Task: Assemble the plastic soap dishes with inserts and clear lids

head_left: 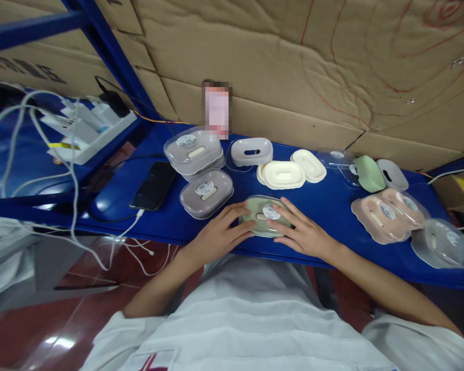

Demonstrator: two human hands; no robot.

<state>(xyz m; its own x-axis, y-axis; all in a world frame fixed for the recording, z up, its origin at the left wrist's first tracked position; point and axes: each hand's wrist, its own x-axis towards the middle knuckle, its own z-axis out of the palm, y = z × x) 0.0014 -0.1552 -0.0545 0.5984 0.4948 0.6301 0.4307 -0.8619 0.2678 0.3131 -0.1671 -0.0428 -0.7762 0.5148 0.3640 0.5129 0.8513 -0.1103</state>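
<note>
At the front edge of the blue table lies a pale green plastic box (261,226) with rounded ends, a clear cover and a round printed sticker. My left hand (230,226) grips its left end, fingertips on the cover. From the other side, my right hand (303,232) holds the right end, with fingers spread over the sticker and the rim. Left of it sits a closed grey box (206,193) with a similar sticker. Cream oval inserts (282,175) lie behind the green box, beside an open grey shell (252,152) with a slot.
Grey covered boxes (195,149) are stacked at back left, by a black phone (154,185) on a cable. Another phone (217,109) leans on the cardboard. To the right are pink boxes (386,214), a clear-lidded box (443,242), a green shell (369,174) and clear covers (338,159).
</note>
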